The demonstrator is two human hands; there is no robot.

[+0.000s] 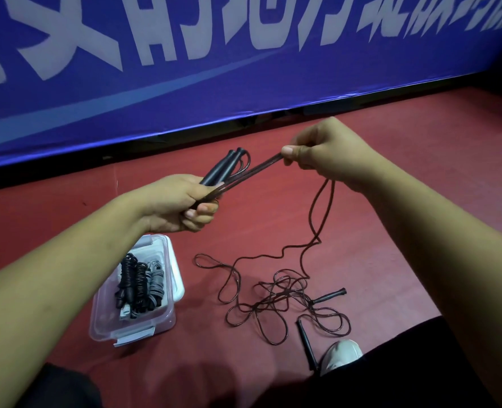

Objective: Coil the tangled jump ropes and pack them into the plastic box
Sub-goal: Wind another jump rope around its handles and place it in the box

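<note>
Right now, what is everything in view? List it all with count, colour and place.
plastic box: one, clear, on the floor, lower left
coiled ropes: about three, black and grey, inside the box
lid: one, white, against the box's right side
held jump rope: one, black handles, dark red cord, stretched between the hands
tangled rope: dark red cord, two black handles, on the floor at right
banner: one, blue with white lettering, behind
floor: red
shoe: one, pale, bottom right
left hand: grips the handles
right hand: pinches the cord
</note>
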